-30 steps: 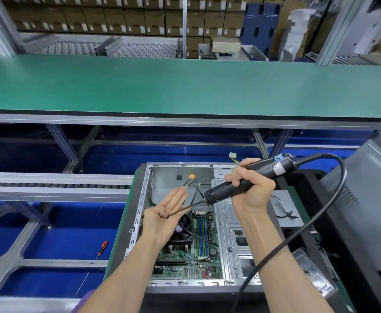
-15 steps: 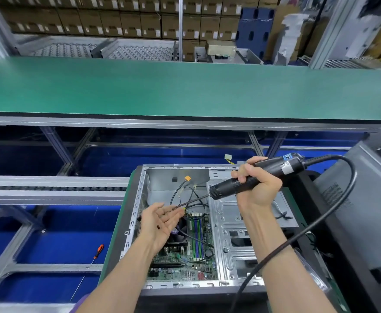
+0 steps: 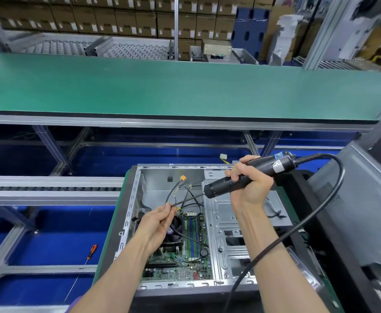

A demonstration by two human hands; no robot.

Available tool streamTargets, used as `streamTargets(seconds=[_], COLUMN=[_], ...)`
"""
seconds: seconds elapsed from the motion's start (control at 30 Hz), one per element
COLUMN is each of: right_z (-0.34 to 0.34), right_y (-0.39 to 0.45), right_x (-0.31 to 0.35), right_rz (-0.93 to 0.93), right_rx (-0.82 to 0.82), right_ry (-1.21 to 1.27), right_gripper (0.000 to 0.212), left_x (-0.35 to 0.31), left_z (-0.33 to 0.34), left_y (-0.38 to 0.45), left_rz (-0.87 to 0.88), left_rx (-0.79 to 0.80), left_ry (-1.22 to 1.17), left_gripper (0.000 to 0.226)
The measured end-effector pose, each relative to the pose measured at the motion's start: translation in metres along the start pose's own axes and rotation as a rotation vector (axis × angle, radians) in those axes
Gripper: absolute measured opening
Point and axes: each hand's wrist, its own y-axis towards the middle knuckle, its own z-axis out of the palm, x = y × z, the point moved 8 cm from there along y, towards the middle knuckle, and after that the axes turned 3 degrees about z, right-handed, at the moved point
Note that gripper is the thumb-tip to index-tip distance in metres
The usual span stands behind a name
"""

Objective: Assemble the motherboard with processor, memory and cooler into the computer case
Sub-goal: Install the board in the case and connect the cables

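Observation:
An open computer case (image 3: pixel 248 224) lies on its side in front of me. Inside it sits the green motherboard (image 3: pixel 180 265) with blue and green memory slots (image 3: pixel 193 236) and a black cooler fan (image 3: pixel 177 233). My right hand (image 3: pixel 250 188) grips a black electric screwdriver (image 3: pixel 248 177) held level above the case, its long bit pointing left. My left hand (image 3: pixel 158 224) pinches the tip of that bit over the cooler; whether a screw is between the fingers is too small to tell. Loose black cables with an orange connector (image 3: pixel 182 177) hang in the case.
The screwdriver's thick black cord (image 3: pixel 309 222) loops right and down past my right forearm. A grey side panel (image 3: pixel 361 211) leans at the right. An orange-handled hand screwdriver (image 3: pixel 91 251) lies on the blue floor to the left. A long green conveyor table (image 3: pixel 185 86) runs across behind.
My left hand went from an open palm under the bit to fingers closed on the bit's tip. The screwdriver shifted slightly right and up.

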Motion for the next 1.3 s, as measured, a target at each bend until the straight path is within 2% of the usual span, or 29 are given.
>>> streamTargets(seconds=[0.13, 0.3, 0.43, 0.57, 0.67, 0.8, 0.93, 1.0, 1.07, 1.13, 1.2, 1.3], right_z=[0.000, 0.000, -0.001, 0.006, 0.012, 0.025, 0.046, 0.057, 0.070, 0.082, 0.093, 0.105], right_y=[0.000, -0.001, -0.002, -0.001, 0.000, 0.004, 0.005, 0.003, 0.000, -0.003, -0.007, -0.010], right_x=[-0.001, -0.002, 0.001, 0.006, 0.014, 0.020, 0.011, 0.000, -0.014, -0.030, -0.046, -0.072], right_rz=[-0.006, 0.004, 0.002, -0.011, -0.055, -0.103, -0.103, -0.094, -0.085, -0.082, -0.079, -0.047], right_rx=[-0.003, -0.008, -0.017, 0.026, 0.061, 0.091, 0.149, 0.185, 0.233, 0.280, 0.327, 0.393], right_ry=[-0.010, 0.018, 0.021, -0.028, -0.072, -0.125, -0.117, -0.144, -0.202, -0.262, -0.314, -0.367], right_gripper=[0.018, 0.019, 0.022, 0.027, 0.030, 0.030, 0.032, 0.031, 0.026, 0.024, 0.023, 0.019], left_x=[0.000, 0.000, 0.001, 0.003, -0.002, -0.024, -0.067, -0.096, -0.127, -0.144, -0.150, -0.144], left_z=[-0.001, 0.000, 0.002, 0.007, 0.004, 0.003, 0.016, 0.022, 0.031, 0.035, 0.025, 0.012], left_y=[0.001, -0.001, -0.001, -0.003, -0.007, -0.014, -0.016, -0.016, -0.019, -0.021, -0.014, 0.000], left_rz=[-0.005, -0.007, 0.004, 0.009, 0.061, 0.199, 0.320, 0.435, 0.649, 0.810, 0.823, 0.790], left_rx=[0.000, -0.015, -0.005, 0.020, -0.033, -0.168, -0.236, -0.263, -0.298, -0.373, -0.480, -0.466], left_ry=[-0.018, -0.012, 0.023, 0.088, 0.199, 0.429, 0.624, 0.715, 0.985, 1.318, 1.545, 1.634], left_gripper=[0.020, 0.013, 0.019, 0.035, 0.034, 0.012, 0.018, 0.023, 0.035, 0.030, 0.021, 0.038])
